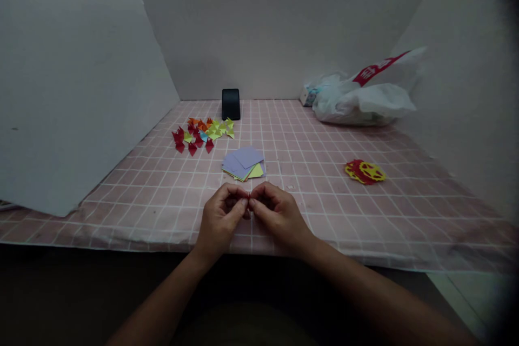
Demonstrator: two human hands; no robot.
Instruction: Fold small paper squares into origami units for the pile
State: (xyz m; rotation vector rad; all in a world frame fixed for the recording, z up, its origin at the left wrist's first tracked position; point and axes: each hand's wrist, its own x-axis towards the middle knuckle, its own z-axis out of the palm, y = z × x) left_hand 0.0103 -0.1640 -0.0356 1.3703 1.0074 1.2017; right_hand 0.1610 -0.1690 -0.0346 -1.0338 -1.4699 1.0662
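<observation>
My left hand [221,220] and my right hand [281,216] meet near the table's front edge, fingertips almost touching. Both are closed in a pinch on a small reddish piece [248,195]. Only a thin bit of it shows between the fingertips, so its kind and shape are hidden. Just beyond my hands lies a loose stack of square paper sheets [247,159], lilac on top with yellow and green edges below. Farther back on the left is a group of small folded paper figures [198,138] in red, orange, yellow and one light blue.
A black phone-like object [231,104] stands at the back. White plastic bag [365,100] and a small box [307,95] sit at the back right. Red and yellow cut-out discs [365,171] lie on the right. A checked pink cloth [308,146] covers the table between pale panels.
</observation>
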